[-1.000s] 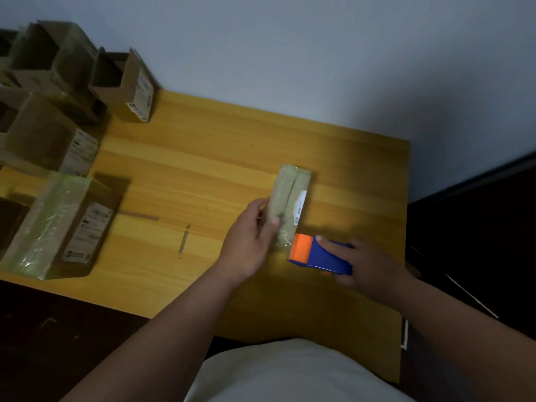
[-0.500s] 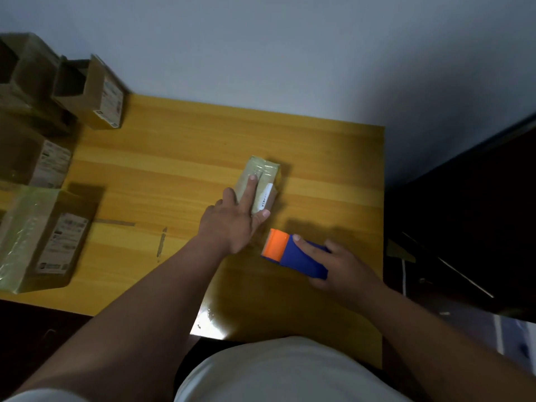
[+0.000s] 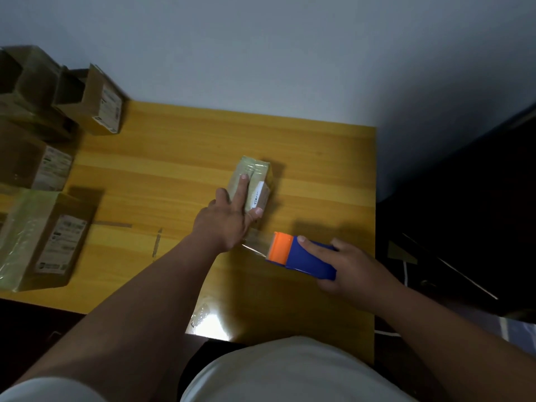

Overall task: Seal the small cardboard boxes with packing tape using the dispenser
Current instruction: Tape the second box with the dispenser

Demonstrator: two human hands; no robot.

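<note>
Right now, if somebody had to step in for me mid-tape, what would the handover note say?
Left hand: pressing flat on the small box at the middle of the table, index finger straight along its taped top.
Right hand: gripping the blue and orange tape dispenser, just near-right of the box.
A clear strip of tape stretches from the box's near end to the dispenser, uncut.
Done: this box's top looks taped; a larger taped box sits at the left.
Left: cut the strip, smooth it down, then seal the open boxes at the far left.
</note>
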